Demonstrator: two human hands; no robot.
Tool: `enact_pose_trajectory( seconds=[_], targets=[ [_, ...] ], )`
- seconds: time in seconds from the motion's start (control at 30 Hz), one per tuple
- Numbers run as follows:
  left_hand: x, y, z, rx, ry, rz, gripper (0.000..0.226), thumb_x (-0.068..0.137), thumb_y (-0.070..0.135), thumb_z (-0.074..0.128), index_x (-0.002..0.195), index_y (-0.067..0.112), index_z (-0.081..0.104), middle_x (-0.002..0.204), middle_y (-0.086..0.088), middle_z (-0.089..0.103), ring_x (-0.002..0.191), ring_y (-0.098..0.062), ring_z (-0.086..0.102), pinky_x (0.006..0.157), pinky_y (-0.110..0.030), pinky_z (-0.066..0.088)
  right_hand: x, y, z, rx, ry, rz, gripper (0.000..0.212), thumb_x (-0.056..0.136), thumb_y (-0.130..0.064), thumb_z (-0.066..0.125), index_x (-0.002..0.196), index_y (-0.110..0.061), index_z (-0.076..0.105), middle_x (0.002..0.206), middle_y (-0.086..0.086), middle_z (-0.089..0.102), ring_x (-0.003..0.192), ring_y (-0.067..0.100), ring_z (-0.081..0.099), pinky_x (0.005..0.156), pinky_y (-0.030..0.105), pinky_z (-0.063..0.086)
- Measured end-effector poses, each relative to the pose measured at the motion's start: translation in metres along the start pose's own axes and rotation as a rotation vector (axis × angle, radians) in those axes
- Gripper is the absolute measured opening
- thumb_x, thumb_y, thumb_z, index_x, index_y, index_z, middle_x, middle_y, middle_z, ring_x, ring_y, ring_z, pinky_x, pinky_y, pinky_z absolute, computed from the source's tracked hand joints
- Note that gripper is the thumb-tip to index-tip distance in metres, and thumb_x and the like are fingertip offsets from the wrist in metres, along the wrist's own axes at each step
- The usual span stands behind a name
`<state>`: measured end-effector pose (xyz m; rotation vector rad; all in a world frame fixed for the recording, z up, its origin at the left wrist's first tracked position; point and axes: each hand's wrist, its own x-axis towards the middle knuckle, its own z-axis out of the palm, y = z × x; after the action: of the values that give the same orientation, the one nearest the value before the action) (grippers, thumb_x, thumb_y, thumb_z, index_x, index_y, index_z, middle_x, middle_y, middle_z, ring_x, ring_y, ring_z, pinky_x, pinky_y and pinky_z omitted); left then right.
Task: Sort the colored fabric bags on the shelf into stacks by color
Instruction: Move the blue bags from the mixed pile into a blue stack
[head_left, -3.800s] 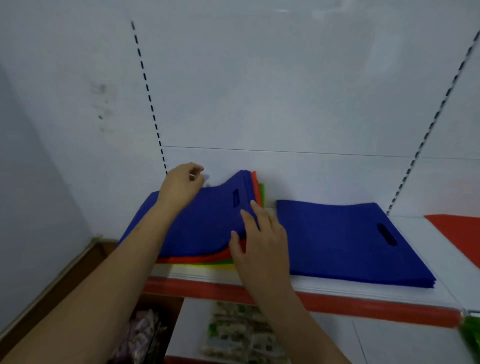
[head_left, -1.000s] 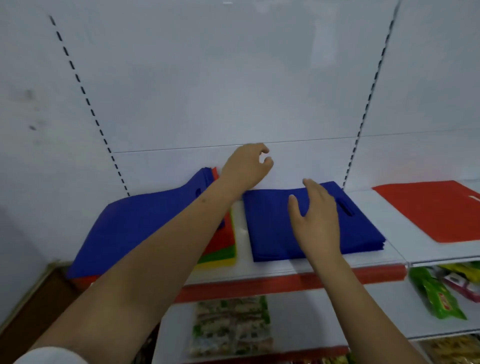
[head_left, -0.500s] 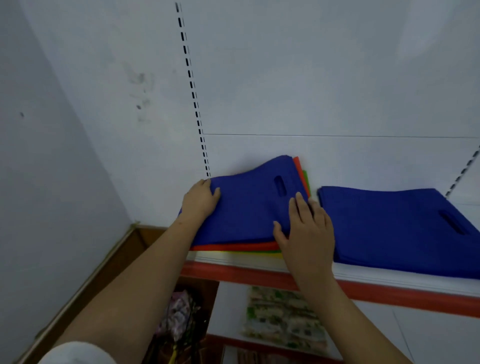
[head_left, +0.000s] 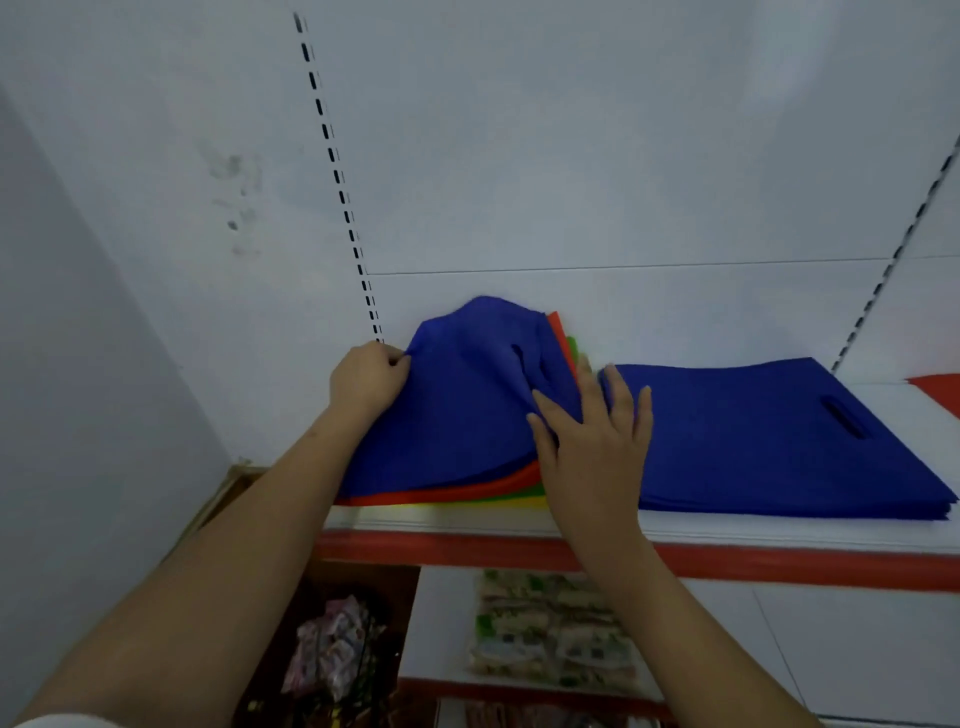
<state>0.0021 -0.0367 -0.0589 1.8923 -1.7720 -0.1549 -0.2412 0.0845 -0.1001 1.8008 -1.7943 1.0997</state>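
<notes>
Mixed stack, left of shelf (head_left: 519, 525): top blue bag (head_left: 467, 410), non-woven fabric with die-cut handle slot, humped upward at its rear. Beneath it, edges only: an orange bag (head_left: 467, 492), a green bag (head_left: 511, 493), a yellow bag (head_left: 467, 505); how many of each cannot be told.

Sorted blue stack (head_left: 769, 441): several flat layers, handle slot toward the right, lying just beside the mixed stack on the same white shelf with a red front strip.

Left hand (head_left: 366, 382): fingers curled, gripping the top blue bag's left rear corner. Right hand (head_left: 592, 441): fingers extended and spread, resting flat where the two stacks meet, holding nothing.

Partly cut off at the right edge: an orange-red bag (head_left: 937, 392).

Below: lower shelf with blurred packaged goods (head_left: 545, 634); more packets (head_left: 332, 654) in a dark corner at the left, unidentifiable. Behind: white back panel, slotted upright (head_left: 337, 171).
</notes>
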Motion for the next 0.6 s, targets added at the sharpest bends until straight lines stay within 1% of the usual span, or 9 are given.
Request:
enact_pose_trajectory(
  seconds=[0.03,0.1,0.2,0.23,0.3,0.37,0.43,0.5,0.6],
  targets=[
    [-0.002,0.01,-0.005,-0.029,0.031,0.028,0.037,0.095,0.024,0.048,0.061,0.01,0.055,0.057,-0.003,0.054,0.055,-0.019,0.05,0.049,-0.028,0.031,0.003,0.003,-0.007,0.02,0.021,0.011,0.032,0.099,-0.043,0.049,0.12,-0.032,0.07,0.15,0.011,0.046,0.142,0.035,0.034,0.12,0.052,0.017],
    [-0.006,0.036,-0.014,-0.064,0.088,0.082,0.038,0.095,0.022,0.047,0.058,0.012,0.048,0.053,0.0,0.049,0.051,-0.016,0.045,0.048,-0.028,0.027,0.008,0.012,-0.022,0.134,0.019,0.068,0.034,0.102,-0.041,0.046,0.128,-0.031,0.066,0.153,0.013,0.042,0.14,0.033,0.036,0.115,0.047,0.027],
    [-0.007,0.081,-0.017,-0.06,0.124,0.169,0.038,0.095,0.023,0.046,0.06,0.008,0.049,0.053,-0.001,0.05,0.05,-0.016,0.043,0.048,-0.027,0.029,0.013,0.037,-0.043,0.425,-0.045,0.238,0.041,0.102,-0.045,0.04,0.137,-0.031,0.058,0.15,0.005,0.046,0.131,0.019,0.046,0.106,0.031,0.04],
    [-0.007,0.098,-0.015,-0.055,0.131,0.206,0.038,0.095,0.023,0.046,0.061,0.007,0.051,0.053,-0.002,0.051,0.05,-0.017,0.044,0.049,-0.028,0.031,0.014,0.05,-0.05,0.496,-0.035,0.284,0.042,0.102,-0.046,0.04,0.137,-0.031,0.057,0.144,0.001,0.053,0.126,0.013,0.051,0.104,0.029,0.044],
    [-0.009,0.133,-0.011,-0.036,0.141,0.296,0.038,0.096,0.023,0.045,0.063,0.007,0.054,0.054,-0.002,0.052,0.053,-0.019,0.047,0.05,-0.029,0.034,0.016,0.079,-0.065,0.568,0.019,0.34,0.038,0.102,-0.041,0.045,0.136,-0.029,0.058,0.124,-0.005,0.063,0.102,0.001,0.058,0.09,0.017,0.049],
    [-0.013,0.167,-0.002,-0.023,0.134,0.373,0.037,0.097,0.024,0.044,0.066,0.009,0.058,0.056,-0.002,0.053,0.056,-0.019,0.05,0.049,-0.029,0.033,0.015,0.111,-0.079,0.535,0.06,0.37,0.036,0.103,-0.035,0.046,0.136,-0.026,0.057,0.117,-0.011,0.059,0.093,-0.002,0.054,0.079,0.005,0.042],
    [-0.017,0.2,0.01,-0.051,0.107,0.43,0.036,0.098,0.024,0.044,0.067,0.009,0.058,0.056,-0.002,0.052,0.056,-0.019,0.049,0.049,-0.029,0.033,0.012,0.143,-0.09,0.491,0.08,0.416,0.037,0.103,-0.031,0.049,0.138,-0.021,0.056,0.124,-0.011,0.056,0.104,-0.003,0.051,0.086,0.003,0.036],
    [-0.022,0.232,0.025,-0.055,0.08,0.477,0.039,0.098,0.023,0.044,0.062,0.01,0.048,0.054,-0.001,0.046,0.054,-0.017,0.043,0.049,-0.029,0.03,0.008,0.175,-0.098,0.442,0.098,0.461,0.037,0.101,-0.026,0.054,0.136,-0.016,0.058,0.134,-0.006,0.055,0.119,0.004,0.05,0.099,0.01,0.034],
    [-0.028,0.271,0.052,0.01,0.065,0.52,0.038,0.098,0.022,0.042,0.06,0.016,0.042,0.059,0.002,0.045,0.058,-0.016,0.043,0.051,-0.03,0.027,0.001,0.216,-0.104,0.373,0.079,0.485,0.037,0.099,-0.023,0.056,0.134,-0.012,0.06,0.141,-0.003,0.052,0.127,0.008,0.047,0.104,0.016,0.032]
  ],
)
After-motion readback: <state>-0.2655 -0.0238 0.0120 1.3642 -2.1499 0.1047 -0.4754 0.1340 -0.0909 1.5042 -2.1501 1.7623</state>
